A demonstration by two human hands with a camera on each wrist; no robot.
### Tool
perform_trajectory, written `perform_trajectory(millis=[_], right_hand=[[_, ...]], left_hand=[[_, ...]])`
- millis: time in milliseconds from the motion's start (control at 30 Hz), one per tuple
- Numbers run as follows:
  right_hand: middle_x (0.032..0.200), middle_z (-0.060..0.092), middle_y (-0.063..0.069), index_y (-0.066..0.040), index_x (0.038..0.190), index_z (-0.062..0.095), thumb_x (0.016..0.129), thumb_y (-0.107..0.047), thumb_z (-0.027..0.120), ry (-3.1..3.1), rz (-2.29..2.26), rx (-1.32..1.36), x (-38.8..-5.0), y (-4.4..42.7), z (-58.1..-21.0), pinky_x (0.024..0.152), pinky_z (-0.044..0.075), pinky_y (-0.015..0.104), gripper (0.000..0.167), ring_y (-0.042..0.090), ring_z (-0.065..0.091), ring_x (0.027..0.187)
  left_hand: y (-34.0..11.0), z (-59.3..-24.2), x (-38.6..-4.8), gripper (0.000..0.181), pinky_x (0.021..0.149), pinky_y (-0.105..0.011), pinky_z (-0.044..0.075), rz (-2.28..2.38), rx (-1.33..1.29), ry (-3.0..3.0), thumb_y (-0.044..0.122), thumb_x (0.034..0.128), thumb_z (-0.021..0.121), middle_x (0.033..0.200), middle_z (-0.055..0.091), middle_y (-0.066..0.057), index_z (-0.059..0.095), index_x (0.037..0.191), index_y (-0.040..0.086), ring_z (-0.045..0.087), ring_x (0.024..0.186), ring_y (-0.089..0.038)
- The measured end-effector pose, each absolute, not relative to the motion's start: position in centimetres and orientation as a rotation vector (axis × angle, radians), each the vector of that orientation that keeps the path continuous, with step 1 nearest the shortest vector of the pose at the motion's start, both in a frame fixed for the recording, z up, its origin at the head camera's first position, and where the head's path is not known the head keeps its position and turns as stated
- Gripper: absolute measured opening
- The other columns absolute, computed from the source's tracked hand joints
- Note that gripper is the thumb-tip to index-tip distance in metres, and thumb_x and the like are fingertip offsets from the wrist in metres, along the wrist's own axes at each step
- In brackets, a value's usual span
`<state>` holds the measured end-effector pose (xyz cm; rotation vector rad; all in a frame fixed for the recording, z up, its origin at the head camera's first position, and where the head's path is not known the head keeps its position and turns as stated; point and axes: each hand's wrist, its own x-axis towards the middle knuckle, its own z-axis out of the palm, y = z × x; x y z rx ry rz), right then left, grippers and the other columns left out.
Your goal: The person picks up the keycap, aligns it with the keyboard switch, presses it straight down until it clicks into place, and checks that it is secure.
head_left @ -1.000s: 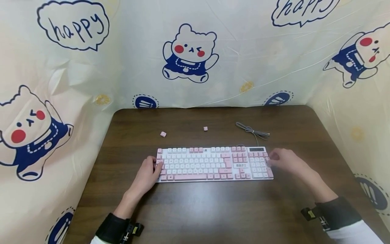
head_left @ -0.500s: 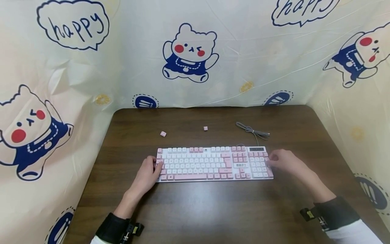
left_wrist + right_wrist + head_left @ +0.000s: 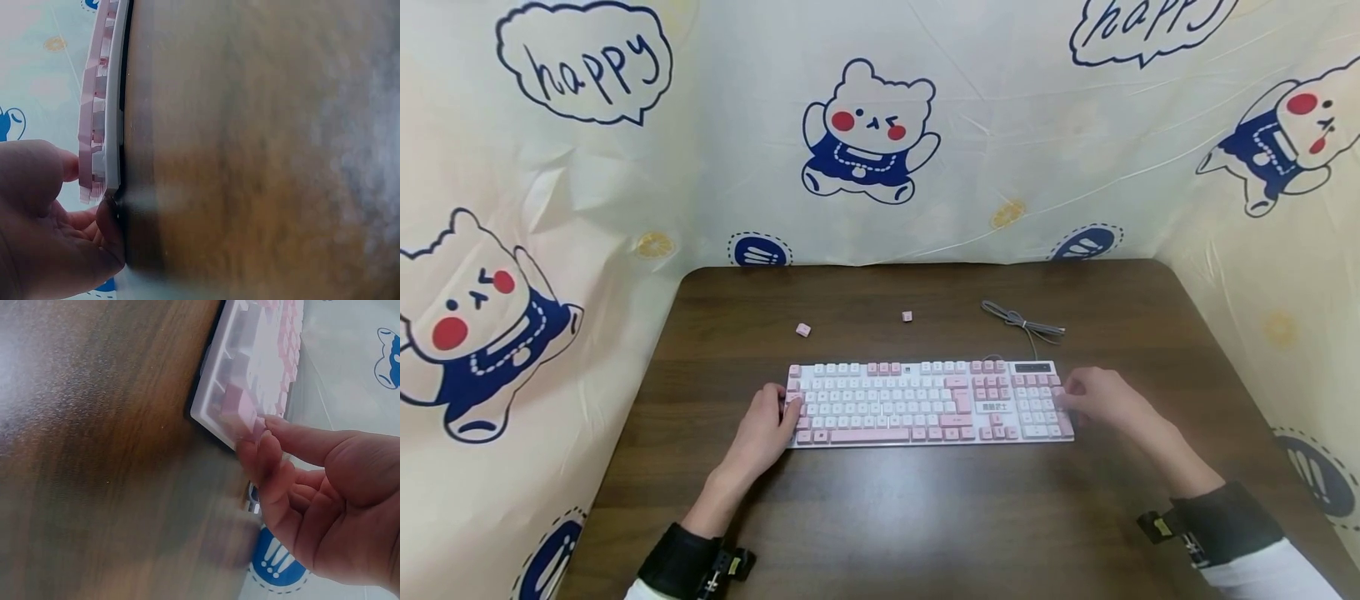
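Observation:
A pink-and-white keyboard (image 3: 868, 410) lies flat on the table. At its left end my left hand (image 3: 765, 429) grips the edge, thumb over the pink keys and fingers at the side; the left wrist view shows this hand (image 3: 50, 219) around the keyboard's corner. My right hand (image 3: 1101, 393) is at the right end. In the right wrist view, thumb and index finger of that hand (image 3: 331, 487) pinch a small pink keycap (image 3: 258, 428) at the number pad's edge, beside a larger pink key (image 3: 237, 409). The fingers partly hide it.
Two loose pink keycaps lie behind the keyboard, one at left (image 3: 803, 330) and one near the middle (image 3: 907, 317). A bundled grey cable (image 3: 1022, 320) lies behind its right part. Printed cloth (image 3: 970, 167) hangs around the brown table (image 3: 887, 517).
Almost nothing differs. The right forearm has shifted very slightly to the left, while both hands stay at the keyboard's ends and the loose keycaps have not moved.

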<state>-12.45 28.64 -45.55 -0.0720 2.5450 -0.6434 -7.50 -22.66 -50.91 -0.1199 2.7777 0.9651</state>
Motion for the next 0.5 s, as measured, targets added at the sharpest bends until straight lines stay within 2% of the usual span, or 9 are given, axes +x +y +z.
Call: perform_trajectory(millis=[500], right_hand=[[0.083,0.066,0.007,0.007,0.119,0.066,0.103,-0.029,0.064,2.536,-0.663,-0.108,-12.03,28.9,-45.57,0.062,0.05,0.036,0.039,0.022,0.062,0.07]], left_hand=[[-22.64,-50.8,-7.44,0.044,0.077,-0.04,0.046,0.954,-0.134,2.768,0.03,0.1092,0.051,0.11,0.051,-0.019,0.046,0.133,-0.007,0.053,0.095,-0.029]])
